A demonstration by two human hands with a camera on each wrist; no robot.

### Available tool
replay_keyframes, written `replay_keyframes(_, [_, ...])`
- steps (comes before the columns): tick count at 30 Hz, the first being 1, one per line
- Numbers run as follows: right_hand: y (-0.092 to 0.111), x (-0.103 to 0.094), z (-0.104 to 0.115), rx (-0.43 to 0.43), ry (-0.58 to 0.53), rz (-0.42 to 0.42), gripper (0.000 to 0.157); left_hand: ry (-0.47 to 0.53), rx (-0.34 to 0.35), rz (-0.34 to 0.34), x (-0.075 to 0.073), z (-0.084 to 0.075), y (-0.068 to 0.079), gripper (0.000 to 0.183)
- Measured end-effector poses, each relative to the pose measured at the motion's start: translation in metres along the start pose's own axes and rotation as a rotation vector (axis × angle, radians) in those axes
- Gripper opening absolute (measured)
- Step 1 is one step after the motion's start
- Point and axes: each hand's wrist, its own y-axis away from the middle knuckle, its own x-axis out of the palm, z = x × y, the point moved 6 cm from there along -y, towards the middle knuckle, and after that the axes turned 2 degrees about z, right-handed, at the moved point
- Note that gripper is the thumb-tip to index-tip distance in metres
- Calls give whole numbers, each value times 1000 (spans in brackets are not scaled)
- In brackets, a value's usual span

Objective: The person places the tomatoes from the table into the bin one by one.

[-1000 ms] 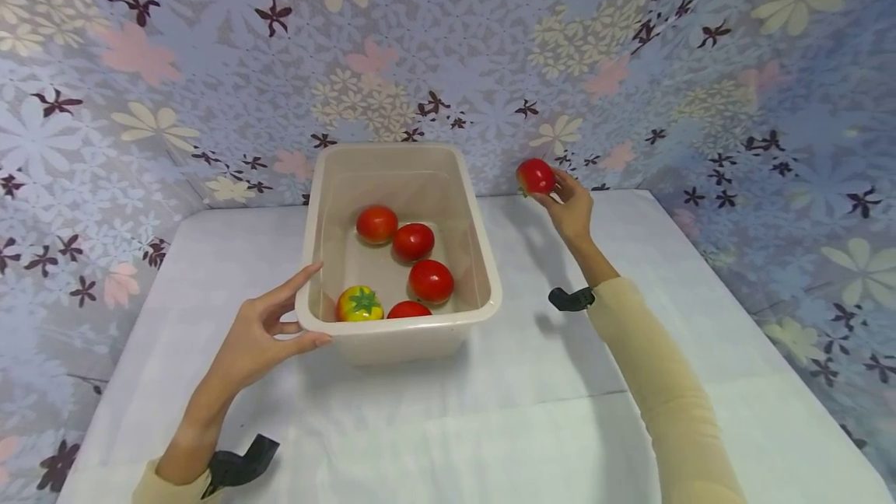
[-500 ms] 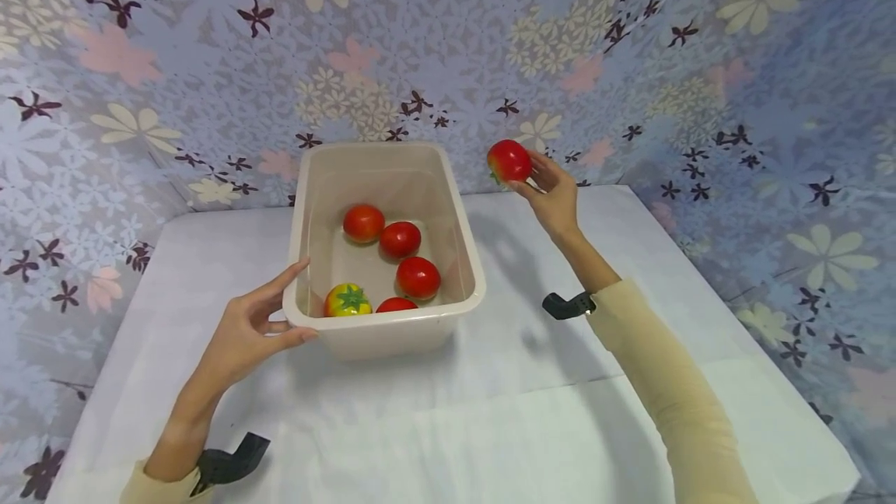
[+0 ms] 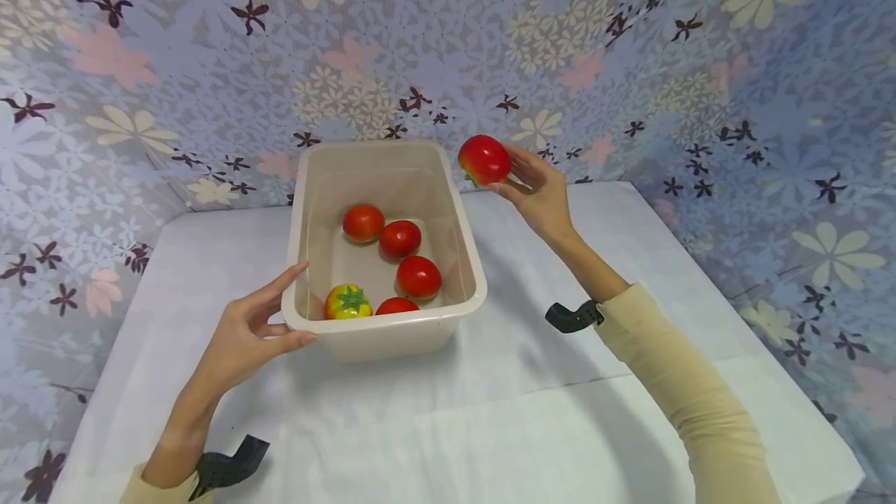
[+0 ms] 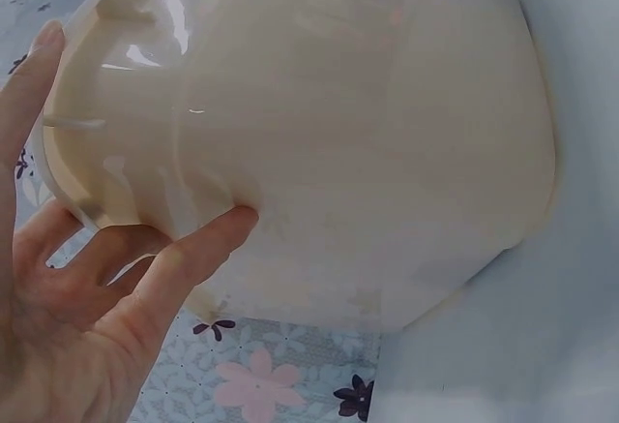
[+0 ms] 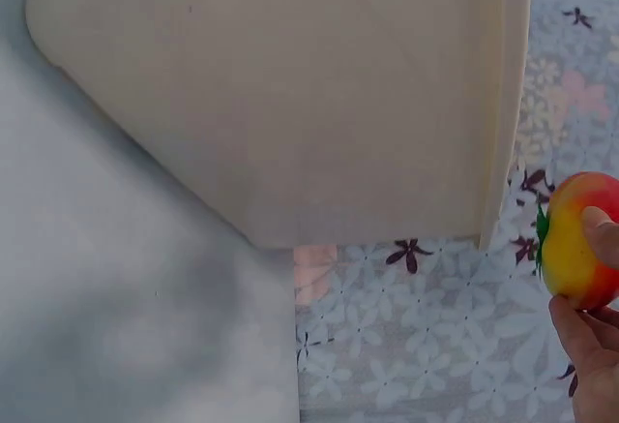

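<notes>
In the head view, my right hand pinches a red tomato between thumb and fingers. It is raised beside the back right rim of a beige plastic bin. The right wrist view shows this tomato's yellow side and green stem end. My left hand grips the bin's near left corner, its thumb against the outer wall. Inside the bin lie several red tomatoes, among them one at the back and one on the right. A yellow-and-red tomato with a green top sits near the front.
A white cloth covers the table under the bin. Flower-patterned fabric hangs behind the table and along its sides. Dark wrist mounts are strapped to both arms.
My right hand has carried the tomato leftward and slightly up, closer to the bin's right rim. The left hand keeps its grip on the bin. The head view has shifted slightly.
</notes>
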Motion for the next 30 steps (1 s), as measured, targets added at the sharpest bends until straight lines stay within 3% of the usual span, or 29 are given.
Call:
replay_keyframes(14, [23, 38, 22, -48, -34, 155, 57, -32, 10, -19, -5, -3, 4, 82])
replay_keyframes(20, [26, 53, 27, -50, -103, 219, 56, -10, 11, -21, -3, -2, 1, 81])
replay_keyframes(30, [30, 76, 32, -109, -10, 296, 57, 0, 3, -13, -3, 0, -1, 80])
